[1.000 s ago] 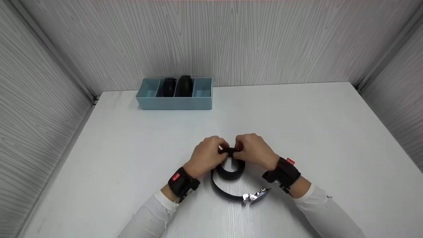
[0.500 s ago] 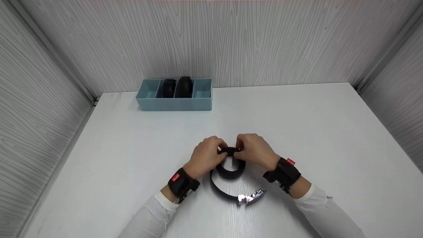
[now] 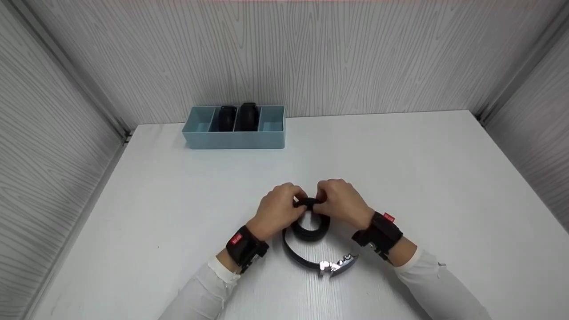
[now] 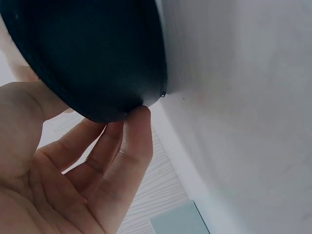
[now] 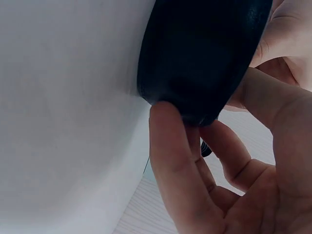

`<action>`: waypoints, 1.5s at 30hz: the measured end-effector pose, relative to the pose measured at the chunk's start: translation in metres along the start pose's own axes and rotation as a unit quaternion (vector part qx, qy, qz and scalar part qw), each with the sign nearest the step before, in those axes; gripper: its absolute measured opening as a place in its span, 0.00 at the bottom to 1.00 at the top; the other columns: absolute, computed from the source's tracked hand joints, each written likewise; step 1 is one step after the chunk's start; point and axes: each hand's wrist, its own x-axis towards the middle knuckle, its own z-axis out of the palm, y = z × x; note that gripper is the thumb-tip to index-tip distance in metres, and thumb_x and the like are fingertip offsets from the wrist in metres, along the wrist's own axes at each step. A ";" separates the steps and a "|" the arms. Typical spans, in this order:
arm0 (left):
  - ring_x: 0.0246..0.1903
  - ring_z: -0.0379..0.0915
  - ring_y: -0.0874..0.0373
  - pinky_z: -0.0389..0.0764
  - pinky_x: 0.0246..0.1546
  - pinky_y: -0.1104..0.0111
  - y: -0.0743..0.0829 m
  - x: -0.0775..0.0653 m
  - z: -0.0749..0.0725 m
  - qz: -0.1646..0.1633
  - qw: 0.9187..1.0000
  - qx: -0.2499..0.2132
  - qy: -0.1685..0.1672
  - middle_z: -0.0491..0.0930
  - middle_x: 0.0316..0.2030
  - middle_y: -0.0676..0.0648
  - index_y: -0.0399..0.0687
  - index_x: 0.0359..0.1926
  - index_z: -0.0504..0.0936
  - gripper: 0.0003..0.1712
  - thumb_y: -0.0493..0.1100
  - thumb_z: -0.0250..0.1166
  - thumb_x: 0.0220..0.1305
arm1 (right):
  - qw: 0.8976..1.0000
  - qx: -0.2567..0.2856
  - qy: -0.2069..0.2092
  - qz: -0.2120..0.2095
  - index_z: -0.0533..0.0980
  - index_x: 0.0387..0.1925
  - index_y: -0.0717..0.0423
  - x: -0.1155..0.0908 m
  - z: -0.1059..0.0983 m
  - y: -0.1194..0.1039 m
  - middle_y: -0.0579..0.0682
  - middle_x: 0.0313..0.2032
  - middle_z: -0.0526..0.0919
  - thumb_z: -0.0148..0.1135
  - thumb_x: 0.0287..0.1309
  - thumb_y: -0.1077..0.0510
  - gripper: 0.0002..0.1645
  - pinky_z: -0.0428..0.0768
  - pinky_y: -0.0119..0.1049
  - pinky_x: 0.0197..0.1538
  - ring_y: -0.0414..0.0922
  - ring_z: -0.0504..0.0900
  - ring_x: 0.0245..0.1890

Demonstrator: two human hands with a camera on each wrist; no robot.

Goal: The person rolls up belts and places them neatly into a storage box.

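A black belt [image 3: 310,234] stands on its edge on the white table, wound into a coil with one outer length trailing in an arc toward the front. That length ends in a shiny metal buckle [image 3: 334,266]. At the coil's far side, my left hand [image 3: 278,211] pinches the wound strap between thumb and fingers. Close beside it, my right hand [image 3: 344,203] pinches the same part from the right. Both wrist views show fingertips against the smooth outer face of the belt, with the thumb on the inner side.
A blue divided box [image 3: 233,140] stands at the back left of the table [image 3: 400,169]. Two of its compartments each hold a dark coiled item [image 3: 249,117], apparently rolled belts. Wood-grain panels [image 3: 355,58] enclose the table at the back and sides.
The buckle end has shifted slightly left and inward since a second ago, mostly in the first half second. Both hands stay at the coil with almost no movement.
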 end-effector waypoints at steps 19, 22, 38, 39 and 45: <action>0.43 0.80 0.52 0.81 0.42 0.58 0.001 -0.003 -0.002 0.019 1.000 0.011 0.004 0.83 0.41 0.46 0.42 0.45 0.88 0.08 0.34 0.70 0.66 | 0.999 0.029 -0.026 0.015 0.82 0.31 0.55 0.002 0.001 -0.002 0.45 0.28 0.84 0.76 0.50 0.60 0.08 0.76 0.37 0.34 0.43 0.78 0.30; 0.43 0.80 0.53 0.81 0.42 0.59 0.001 -0.003 -0.002 0.014 1.000 0.008 0.001 0.83 0.41 0.46 0.43 0.46 0.88 0.08 0.35 0.70 0.65 | 0.999 0.030 -0.021 0.010 0.82 0.28 0.54 0.001 0.002 -0.002 0.43 0.26 0.84 0.75 0.50 0.61 0.07 0.76 0.36 0.33 0.41 0.78 0.29; 0.41 0.79 0.53 0.80 0.39 0.58 -0.001 -0.001 -0.004 -0.015 0.999 0.037 0.004 0.83 0.42 0.46 0.42 0.47 0.87 0.11 0.39 0.72 0.64 | 1.000 0.015 -0.009 0.025 0.76 0.30 0.55 0.001 0.004 0.000 0.47 0.26 0.81 0.74 0.49 0.61 0.11 0.77 0.38 0.33 0.43 0.79 0.28; 0.41 0.79 0.53 0.80 0.39 0.58 -0.001 -0.001 -0.004 -0.013 0.999 0.037 0.005 0.83 0.42 0.46 0.42 0.46 0.87 0.11 0.38 0.72 0.64 | 1.000 0.014 -0.009 0.027 0.76 0.30 0.55 0.001 0.004 -0.001 0.47 0.26 0.81 0.74 0.49 0.61 0.12 0.77 0.38 0.33 0.44 0.79 0.28; 0.42 0.80 0.52 0.81 0.40 0.57 -0.001 -0.003 -0.003 0.007 0.999 0.038 0.007 0.83 0.41 0.46 0.42 0.45 0.87 0.09 0.35 0.71 0.63 | 1.000 0.023 -0.011 0.018 0.79 0.33 0.56 0.002 0.005 -0.003 0.47 0.30 0.81 0.76 0.51 0.60 0.11 0.77 0.39 0.35 0.44 0.79 0.32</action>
